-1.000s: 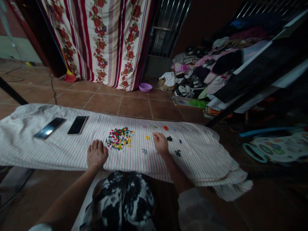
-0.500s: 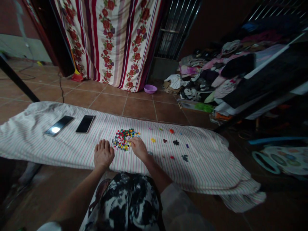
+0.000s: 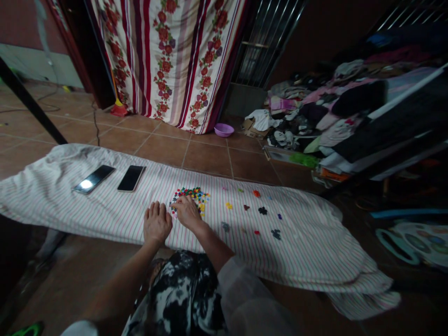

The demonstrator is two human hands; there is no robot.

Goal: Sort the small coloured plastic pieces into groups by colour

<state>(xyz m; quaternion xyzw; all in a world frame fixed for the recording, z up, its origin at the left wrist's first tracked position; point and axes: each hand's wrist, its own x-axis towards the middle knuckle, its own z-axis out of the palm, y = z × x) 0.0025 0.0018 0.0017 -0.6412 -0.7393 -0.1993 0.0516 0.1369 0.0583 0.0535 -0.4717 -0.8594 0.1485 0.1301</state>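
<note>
While the left hand (image 3: 157, 223) is laid palm-down on the striped cloth (image 3: 105, 219), its fingers extended and slightly parted, the right hand (image 3: 189, 212) is held over the pile of small pieces (image 3: 200, 195), its fingers bent downward. Whether a piece is pinched between the right fingertips cannot be told. The pile is located just beyond and to the right of the left hand; it is composed of compact, solid-coloured bits, mainly red, green, yellow and blue. To its right, separate clusters are laid out: yellow pieces (image 3: 228, 205), black pieces (image 3: 262, 211), orange pieces (image 3: 256, 193) and dark grey pieces (image 3: 276, 234). The cloth is patterned with thin pink and green lines, creased at the left end and folded at the right. Two flat phones (image 3: 131, 178) with glossy dark faces are placed left of the pile. Part of the pile is covered by the right hand, the support is concealed beneath the cloth, and the outlines of individual pieces are too small to be resolved.
</note>
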